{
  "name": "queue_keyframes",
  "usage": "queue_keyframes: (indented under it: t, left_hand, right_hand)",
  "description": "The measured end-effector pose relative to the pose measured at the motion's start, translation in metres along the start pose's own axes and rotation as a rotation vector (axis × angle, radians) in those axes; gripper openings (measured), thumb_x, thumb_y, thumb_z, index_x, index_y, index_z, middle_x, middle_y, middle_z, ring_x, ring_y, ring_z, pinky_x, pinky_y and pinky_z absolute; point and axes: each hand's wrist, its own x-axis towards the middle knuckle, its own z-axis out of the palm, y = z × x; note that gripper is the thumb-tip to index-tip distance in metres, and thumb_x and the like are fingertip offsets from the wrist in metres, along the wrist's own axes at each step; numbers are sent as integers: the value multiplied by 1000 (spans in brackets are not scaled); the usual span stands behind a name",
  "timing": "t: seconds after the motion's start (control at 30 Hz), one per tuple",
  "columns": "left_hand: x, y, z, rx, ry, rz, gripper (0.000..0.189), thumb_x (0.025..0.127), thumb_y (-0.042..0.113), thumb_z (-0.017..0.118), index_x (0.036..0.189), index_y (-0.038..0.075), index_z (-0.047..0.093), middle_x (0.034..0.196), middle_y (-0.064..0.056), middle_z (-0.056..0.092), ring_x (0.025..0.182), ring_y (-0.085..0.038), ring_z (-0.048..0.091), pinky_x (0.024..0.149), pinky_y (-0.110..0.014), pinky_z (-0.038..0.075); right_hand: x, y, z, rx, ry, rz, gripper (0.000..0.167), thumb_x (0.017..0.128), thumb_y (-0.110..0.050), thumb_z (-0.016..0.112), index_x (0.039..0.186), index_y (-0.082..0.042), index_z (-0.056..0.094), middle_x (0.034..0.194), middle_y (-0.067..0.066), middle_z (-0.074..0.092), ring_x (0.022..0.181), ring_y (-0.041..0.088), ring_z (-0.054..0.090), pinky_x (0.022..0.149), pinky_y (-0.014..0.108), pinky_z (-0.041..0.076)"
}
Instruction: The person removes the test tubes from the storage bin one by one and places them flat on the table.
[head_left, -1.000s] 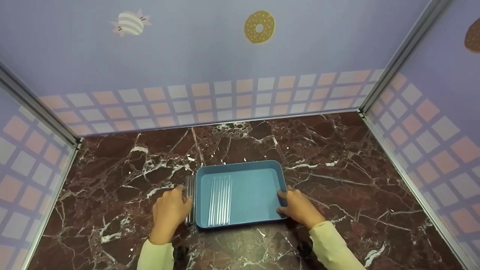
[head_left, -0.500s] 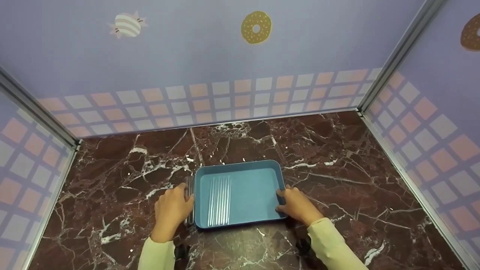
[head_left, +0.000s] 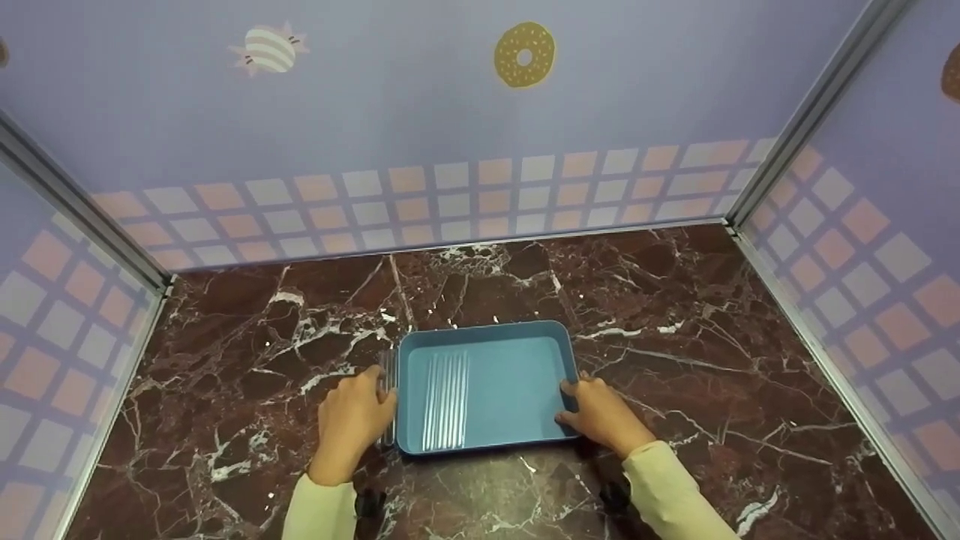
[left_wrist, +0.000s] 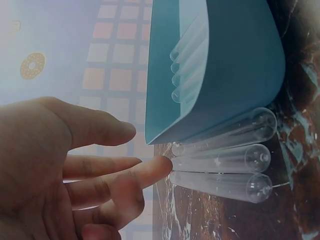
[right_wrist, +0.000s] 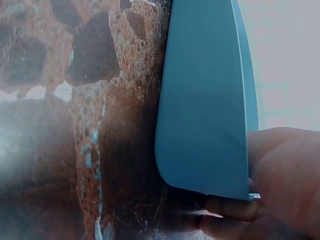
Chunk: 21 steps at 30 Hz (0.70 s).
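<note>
Blue tray (head_left: pixel 517 390) holds clear tubes (head_left: pixel 446 401), right hand (head_left: pixel 604 412) gripping its side.

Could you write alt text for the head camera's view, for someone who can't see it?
A person's right hand grips the right edge of a blue, rectangular, shallow tray holding a row of clear, slender tubes. The left hand is beside more clear tubes outside the tray's left wall, on a dark red, white-veined, marble-look surface.

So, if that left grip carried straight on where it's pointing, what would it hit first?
Probably the clear tubes beside the blue tray, though whether the left grip touches them now is unclear.
</note>
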Motion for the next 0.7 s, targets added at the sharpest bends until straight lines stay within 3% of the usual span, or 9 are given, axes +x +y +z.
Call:
queue_keyframes:
  t: [0.5, 0.7]
  left_hand:
    - [3, 8, 4, -7, -4, 31, 27, 92, 13, 77, 114, -3, 75, 63, 2, 58, 50, -16, 45, 46, -36, 40]
    - [5, 13, 5, -14, 1, 47, 26, 90, 13, 79, 112, -2, 75, 65, 1, 60, 51, -19, 50, 47, -41, 45]
  right_hand:
    - [4, 1, 2, -6, 10, -8, 55, 82, -14, 90, 128, 8, 71, 131, 48, 56, 121, 61, 60, 99, 62, 52]
    - [1, 1, 1, -4, 16, -1, 56, 82, -15, 90, 128, 9, 70, 131, 49, 56, 121, 61, 59, 100, 63, 51]
